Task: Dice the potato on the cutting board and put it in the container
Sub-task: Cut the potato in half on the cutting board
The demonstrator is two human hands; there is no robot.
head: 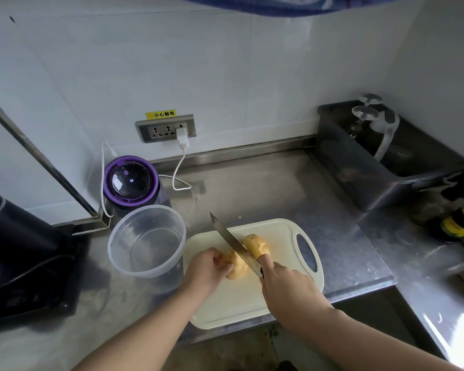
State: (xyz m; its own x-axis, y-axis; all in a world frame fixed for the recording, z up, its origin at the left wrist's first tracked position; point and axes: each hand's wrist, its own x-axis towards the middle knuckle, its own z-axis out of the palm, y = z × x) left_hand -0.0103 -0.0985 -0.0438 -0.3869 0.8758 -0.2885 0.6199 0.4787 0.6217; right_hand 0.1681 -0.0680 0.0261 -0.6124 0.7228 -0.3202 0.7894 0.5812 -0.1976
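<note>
A peeled yellow potato (255, 246) lies on the cream cutting board (279, 231) near the counter's front edge. My left hand (208, 269) grips the potato's left end. My right hand (287, 285) holds the knife (233, 242) by its handle, index finger stretched along the potato's right half. The blade sits across the potato's middle, tip pointing up and to the left. The clear round plastic container (146, 241) stands just left of the board and holds nothing that I can see.
A purple-lidded appliance (130, 180) with a white charging cable (181, 167) stands behind the container. A black appliance (19, 253) fills the left edge. A grey bin (381, 167) with glasses sits back right; yellow-labelled bottles (458, 223) stand at the right.
</note>
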